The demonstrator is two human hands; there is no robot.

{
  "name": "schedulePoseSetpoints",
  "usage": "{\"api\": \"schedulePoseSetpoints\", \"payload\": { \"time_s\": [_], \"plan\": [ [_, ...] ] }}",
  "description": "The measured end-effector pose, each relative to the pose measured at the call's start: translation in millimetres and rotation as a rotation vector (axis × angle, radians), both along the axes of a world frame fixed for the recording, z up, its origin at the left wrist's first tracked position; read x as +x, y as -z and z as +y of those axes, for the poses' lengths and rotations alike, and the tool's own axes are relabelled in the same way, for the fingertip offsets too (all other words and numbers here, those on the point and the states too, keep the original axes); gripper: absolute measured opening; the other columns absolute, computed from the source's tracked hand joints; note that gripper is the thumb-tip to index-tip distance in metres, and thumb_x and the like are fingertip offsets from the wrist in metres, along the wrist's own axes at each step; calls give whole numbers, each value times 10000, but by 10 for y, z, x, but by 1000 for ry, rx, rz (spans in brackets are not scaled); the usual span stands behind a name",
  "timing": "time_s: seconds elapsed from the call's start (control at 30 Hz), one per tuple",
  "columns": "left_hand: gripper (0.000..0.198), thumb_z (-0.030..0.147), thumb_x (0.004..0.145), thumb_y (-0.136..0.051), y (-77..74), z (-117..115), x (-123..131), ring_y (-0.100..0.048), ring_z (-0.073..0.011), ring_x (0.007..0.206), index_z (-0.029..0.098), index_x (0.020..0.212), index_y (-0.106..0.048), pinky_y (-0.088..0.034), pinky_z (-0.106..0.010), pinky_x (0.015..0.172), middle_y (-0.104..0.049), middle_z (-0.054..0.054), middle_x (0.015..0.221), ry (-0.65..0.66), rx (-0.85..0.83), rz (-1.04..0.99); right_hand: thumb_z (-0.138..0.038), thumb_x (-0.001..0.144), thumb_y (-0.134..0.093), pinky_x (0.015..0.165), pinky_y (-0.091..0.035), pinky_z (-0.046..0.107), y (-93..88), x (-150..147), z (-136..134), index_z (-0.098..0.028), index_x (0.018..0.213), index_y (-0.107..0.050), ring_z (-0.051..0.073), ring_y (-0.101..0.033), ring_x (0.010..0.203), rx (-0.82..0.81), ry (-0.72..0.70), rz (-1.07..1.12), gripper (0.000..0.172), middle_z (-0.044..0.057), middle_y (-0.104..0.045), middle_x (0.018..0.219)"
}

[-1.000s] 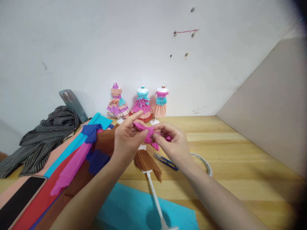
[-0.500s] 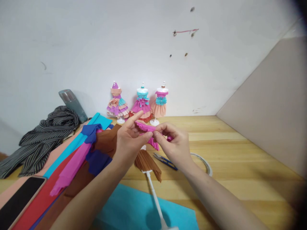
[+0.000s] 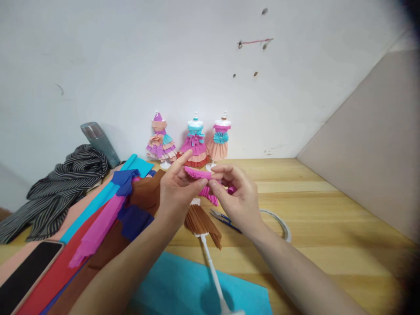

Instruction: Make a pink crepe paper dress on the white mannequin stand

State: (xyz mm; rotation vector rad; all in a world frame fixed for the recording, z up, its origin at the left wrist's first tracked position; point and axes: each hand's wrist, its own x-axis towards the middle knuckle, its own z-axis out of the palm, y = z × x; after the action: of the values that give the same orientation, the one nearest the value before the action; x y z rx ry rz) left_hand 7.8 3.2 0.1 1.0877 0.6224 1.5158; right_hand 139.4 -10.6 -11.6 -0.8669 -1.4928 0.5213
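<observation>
Between my hands runs a pleated strip of pink crepe paper (image 3: 198, 173). My left hand (image 3: 179, 186) pinches it with thumb and fingers, its index finger raised. My right hand (image 3: 236, 192) grips the strip close by, fingertips bent over the edge. More of the pink strip hangs below, partly hidden by the hands. Under them a small white mannequin on a stand (image 3: 215, 271) lies on its side, wearing a pleated brown paper skirt (image 3: 201, 221). Thread snips (image 3: 225, 218) with blue handles lie beside my right wrist, partly covered.
Three dressed mini mannequins (image 3: 196, 142) stand against the wall. On the left are crepe paper sheets (image 3: 98, 227), a phone (image 3: 29, 275), a striped cloth (image 3: 68, 183) and a leaning bottle (image 3: 100, 142). A pale ring-shaped roll (image 3: 284, 227) lies right; blue paper (image 3: 177, 284) lies in front.
My fingers have shifted slightly along the pink strip, and its raised end lies a little flatter. The mannequin, snips and papers stay put.
</observation>
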Motion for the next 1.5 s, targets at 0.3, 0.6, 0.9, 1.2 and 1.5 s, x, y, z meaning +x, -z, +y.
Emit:
{"api": "schedulePoseSetpoints", "payload": {
  "time_s": [0.3,0.6,0.9,1.2,1.5],
  "plan": [
    [631,164,580,-873,-24,-2,-14,-701,-140,792,191,1174,-659,-555,-226,730,-760,-21,857,-34,34,25,-139,863,-595,560,-485,247,42,21,19,-212,1000,-636,136,-633,689,223,104,-227,160,34,-710,875],
    [473,172,622,-844,-31,26,-73,-647,-117,736,179,1076,-708,-530,-222,692,-692,2,776,-18,91,149,-202,834,-601,523,-470,242,3,2,0,-184,865,-643,115,-582,578,-41,-43,-25,55,5,-653,726],
    [485,115,582,-848,-23,99,-116,-688,-143,749,187,1043,-715,-558,-256,712,-737,-9,792,65,100,97,-263,750,-666,463,-457,221,-85,-12,11,-182,775,-619,99,-568,463,-288,-270,199,97,-34,-605,560],
    [548,119,498,-878,-25,110,-106,-690,-142,658,157,1019,-715,-561,-252,644,-755,-6,740,9,8,118,-228,775,-642,488,-408,233,-64,1,-21,-176,777,-624,103,-534,522,-174,-75,-11,56,-27,-582,593],
    [534,115,560,-825,-92,37,-118,-672,-128,666,146,1075,-688,-548,-257,678,-731,2,718,21,22,148,-281,777,-657,455,-392,242,-162,58,-36,-183,777,-650,119,-547,531,-234,-126,-39,98,-9,-602,614]
  ]
}}
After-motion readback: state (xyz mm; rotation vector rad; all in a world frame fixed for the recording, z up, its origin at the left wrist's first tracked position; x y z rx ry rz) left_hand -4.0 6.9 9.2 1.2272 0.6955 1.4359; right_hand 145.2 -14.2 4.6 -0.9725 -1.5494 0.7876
